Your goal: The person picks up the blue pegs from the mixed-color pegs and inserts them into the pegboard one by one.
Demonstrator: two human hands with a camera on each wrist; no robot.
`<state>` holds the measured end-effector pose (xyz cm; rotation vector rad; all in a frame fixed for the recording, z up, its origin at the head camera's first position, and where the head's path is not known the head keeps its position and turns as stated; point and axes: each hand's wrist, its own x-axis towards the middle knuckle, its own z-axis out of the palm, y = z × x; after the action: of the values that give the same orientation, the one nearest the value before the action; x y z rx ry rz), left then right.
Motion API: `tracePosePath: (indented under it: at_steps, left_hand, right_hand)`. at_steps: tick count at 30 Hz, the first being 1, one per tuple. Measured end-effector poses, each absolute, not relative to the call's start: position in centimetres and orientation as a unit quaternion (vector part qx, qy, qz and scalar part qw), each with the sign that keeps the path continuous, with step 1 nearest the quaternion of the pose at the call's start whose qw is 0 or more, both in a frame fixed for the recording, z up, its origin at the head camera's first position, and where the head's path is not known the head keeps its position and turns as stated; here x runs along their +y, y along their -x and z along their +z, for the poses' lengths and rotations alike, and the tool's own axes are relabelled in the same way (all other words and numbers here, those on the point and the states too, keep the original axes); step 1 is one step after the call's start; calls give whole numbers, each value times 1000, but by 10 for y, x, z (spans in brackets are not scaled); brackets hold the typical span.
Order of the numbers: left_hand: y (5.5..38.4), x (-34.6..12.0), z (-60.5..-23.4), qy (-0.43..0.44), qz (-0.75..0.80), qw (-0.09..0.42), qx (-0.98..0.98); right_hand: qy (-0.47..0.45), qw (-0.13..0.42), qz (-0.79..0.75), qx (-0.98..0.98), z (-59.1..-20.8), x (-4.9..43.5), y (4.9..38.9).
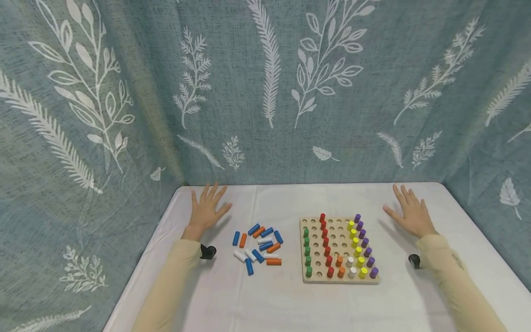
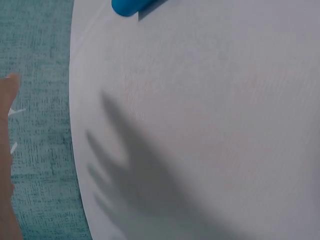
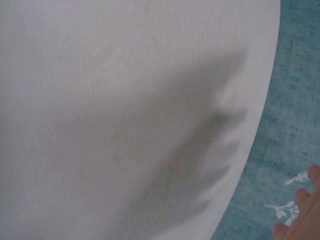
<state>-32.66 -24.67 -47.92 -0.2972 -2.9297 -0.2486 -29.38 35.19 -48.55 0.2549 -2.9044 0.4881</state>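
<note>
Though both hands show whole in the head view, the wrist views catch little of them. From the left wrist, only a blurred strip of the left hand shows at the side, and a blue peg is cut off by the top edge. From the right wrist, a few fingers of the right hand show in the lower corner, the rest cropped away. Each hand is spread, fingers apart, above a far corner of the tabletop, with a soft-edged shadow beneath. Both sleeves run out of view at the bottom; a black knob juts from the left cuff and another from the right, each partly hidden by cloth.

The loose pegs, smooth blue, orange and white cylinders, lie scattered on their sides between the left hand and the board. Some are so close that I cannot tell whether they touch, and one white peg nearly fades into the white, faintly creased cover. The board is a squarish slab of pale wood with round holes, standing between the loose pegs and the right hand. Upright green, red, orange, white, yellow and purple pegs fill parts of its columns, their lower ends sunk out of sight. Behind hangs a coarse-woven teal curtain printed with white leaves, its top cut off.
</note>
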Motion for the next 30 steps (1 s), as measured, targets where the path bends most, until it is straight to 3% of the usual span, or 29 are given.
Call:
tracePosePath:
  at_steps: [19, 30]
  left_hand:
    - [311, -226, -490, 110, -140, 110, -978]
    - [299, -209, -492, 109, -167, 105, -974]
  right_hand:
    - [-137, 20, 268, -953, -496, 335, 282]
    - [-150, 9, 298, -943, -504, 325, 274]
